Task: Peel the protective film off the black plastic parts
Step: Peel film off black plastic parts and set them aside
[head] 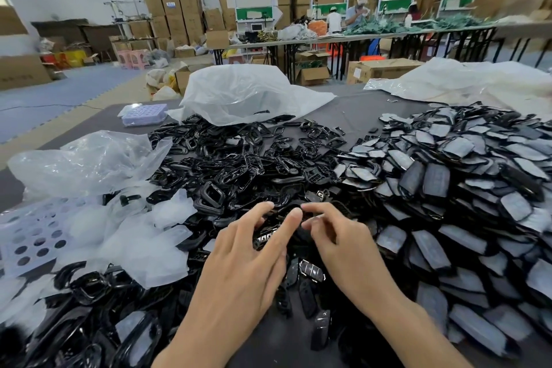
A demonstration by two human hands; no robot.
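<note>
Head view gives me a dark grey table (352, 116) buried under black plastic parts (227, 164), with open frames in the middle and a heap covered in grey film (466, 188) at right. Clear bags (239, 92) and a perforated tray (33, 236) lie at left, in a warehouse stacked with cardboard boxes (179, 15). A blue label (171, 4) on one box is too blurred for me to read. The right hand (337, 236) pinches one black part (298, 231) over the central pile, and the left hand (248, 248) lays spread fingertips on it, its thumb hidden.

Film-covered black plastic parts (442, 185), right heap; bare glossy frames (227, 164), centre.
</note>
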